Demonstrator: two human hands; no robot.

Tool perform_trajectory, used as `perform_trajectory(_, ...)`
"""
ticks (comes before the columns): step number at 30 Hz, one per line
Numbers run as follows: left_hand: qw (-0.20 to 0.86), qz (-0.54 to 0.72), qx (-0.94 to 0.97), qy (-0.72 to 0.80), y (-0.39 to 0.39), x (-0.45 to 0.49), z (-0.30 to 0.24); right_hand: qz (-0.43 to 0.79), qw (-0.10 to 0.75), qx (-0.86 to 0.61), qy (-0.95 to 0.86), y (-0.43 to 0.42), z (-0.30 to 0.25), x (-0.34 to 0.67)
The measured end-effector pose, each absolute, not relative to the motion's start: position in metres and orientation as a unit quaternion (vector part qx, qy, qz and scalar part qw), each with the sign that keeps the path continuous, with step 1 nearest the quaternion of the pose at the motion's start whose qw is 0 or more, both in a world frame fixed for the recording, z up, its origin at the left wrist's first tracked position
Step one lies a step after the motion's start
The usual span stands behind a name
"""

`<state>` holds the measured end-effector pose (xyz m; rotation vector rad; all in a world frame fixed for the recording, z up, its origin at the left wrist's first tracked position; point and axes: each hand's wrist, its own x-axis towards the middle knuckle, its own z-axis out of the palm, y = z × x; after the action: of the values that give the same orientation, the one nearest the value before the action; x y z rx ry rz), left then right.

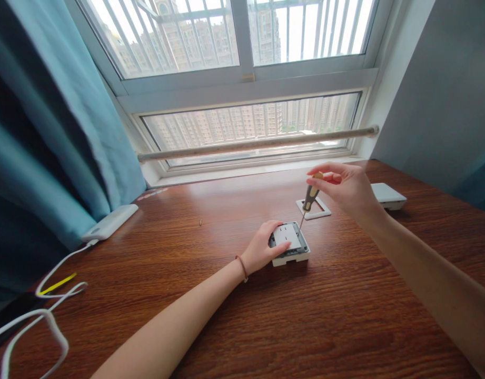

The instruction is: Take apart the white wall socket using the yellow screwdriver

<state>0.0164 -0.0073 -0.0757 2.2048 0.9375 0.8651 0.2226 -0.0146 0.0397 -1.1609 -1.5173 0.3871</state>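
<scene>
A white cable [58, 337] loops near the desk's [285, 326] left edge. Farther in, right of the desk's middle, the left hand [261, 247] curls half-closed around a white socket box [286, 237], gripping it. The right hand [350, 187], fingertips pinched together, holds a screwdriver [311, 198] by its handle's end, the tip down at the socket box. Just beyond lies a white frame [319, 215]; a window [250, 123] stands past the desk's far edge.

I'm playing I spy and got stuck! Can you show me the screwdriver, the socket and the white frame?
Screwdriver [310, 200]: head view, on its handle.
Socket [288, 235]: head view, on its white face.
White frame [318, 215]: head view, on its near rim.
</scene>
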Motion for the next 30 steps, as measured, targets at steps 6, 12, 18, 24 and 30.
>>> perform_trajectory(6, 0.292, 0.322, 0.829, 0.351, -0.007, 0.016, -0.076, 0.3, 0.553, -0.439, -0.642, -0.022, 0.05, 0.221)
perform_trajectory(12, 0.3, 0.325, 0.824, 0.353, -0.008, 0.017, -0.075, 0.184, 0.571, -0.485, -0.637, -0.016, 0.041, 0.22)
perform_trajectory(18, 0.297, 0.322, 0.827, 0.353, -0.007, 0.016, -0.076, 0.242, 0.562, -0.458, -0.644, -0.016, 0.045, 0.225)
perform_trajectory(24, 0.297, 0.324, 0.826, 0.353, -0.007, 0.017, -0.076, 0.224, 0.551, -0.487, -0.639, -0.017, 0.042, 0.222)
perform_trajectory(30, 0.297, 0.325, 0.826, 0.353, -0.007, 0.017, -0.076, 0.185, 0.539, -0.508, -0.646, -0.012, 0.039, 0.225)
